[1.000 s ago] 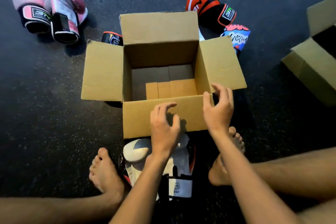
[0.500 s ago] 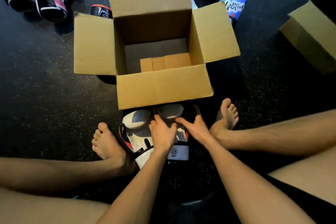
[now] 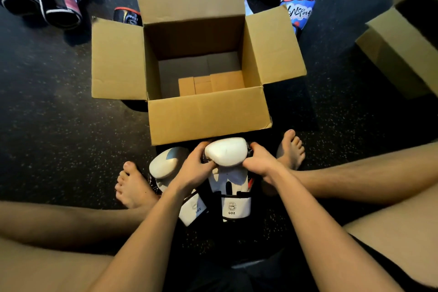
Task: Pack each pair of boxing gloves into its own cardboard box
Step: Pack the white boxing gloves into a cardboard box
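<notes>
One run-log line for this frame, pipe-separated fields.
stage: grasp | left hand: grips white glove | right hand: grips same glove | second white glove: on floor | cardboard box: open, no gloves seen inside

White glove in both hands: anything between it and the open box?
Only the near flap, folded out toward the white glove that the left hand and right hand grip. Lift over it; nothing else visible blocks the box.

White glove (image 3: 228,180): cuff read "6OZ" under round logo. Second white glove (image 3: 166,163): cuff showed "OZ". Blue-white glove (image 3: 299,10) bore "NSport".
</notes>
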